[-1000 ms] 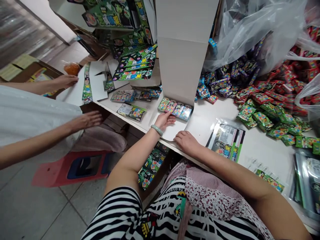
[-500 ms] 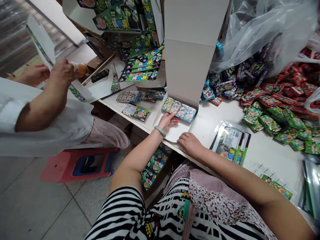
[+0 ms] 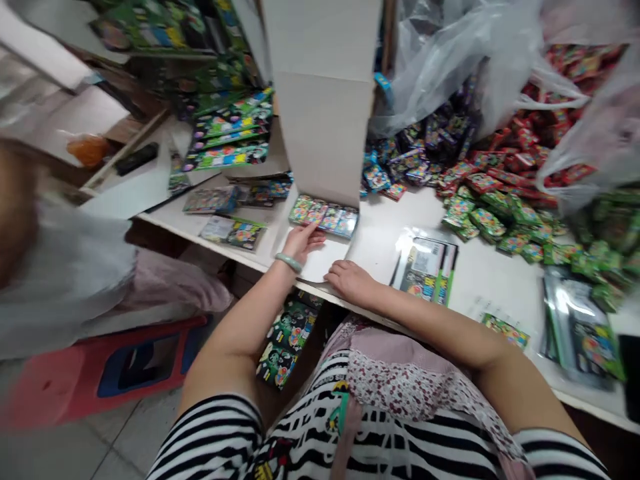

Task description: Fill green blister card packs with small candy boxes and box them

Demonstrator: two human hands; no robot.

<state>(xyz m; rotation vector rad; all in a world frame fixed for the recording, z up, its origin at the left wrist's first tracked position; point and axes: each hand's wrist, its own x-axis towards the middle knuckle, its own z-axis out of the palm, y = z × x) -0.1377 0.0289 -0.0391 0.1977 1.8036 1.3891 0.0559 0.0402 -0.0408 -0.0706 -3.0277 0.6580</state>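
Note:
An unfolded white carton (image 3: 325,133) stands with its back panel upright and its flap flat on the white table (image 3: 380,233). A row of small colourful packets (image 3: 324,216) lies at its fold. My left hand (image 3: 301,240), with a pale green bangle on the wrist, rests open on the flap, fingertips touching the packets. My right hand (image 3: 351,282) lies knuckles up on the flap's near edge, fingers curled under and hidden.
Heaps of green packets (image 3: 505,220) and red packets (image 3: 520,150) spill from clear plastic bags (image 3: 465,53) at the right. Printed flat cartons (image 3: 225,137) are stacked at the back left, another (image 3: 425,267) lies near my right arm. A co-worker in white (image 3: 55,260) sits left, above a red stool (image 3: 100,367).
The view has swung to the right and blurred. The co-worker's hands and the carton blank they held have gone out of sight. My own hands stay on the flap.

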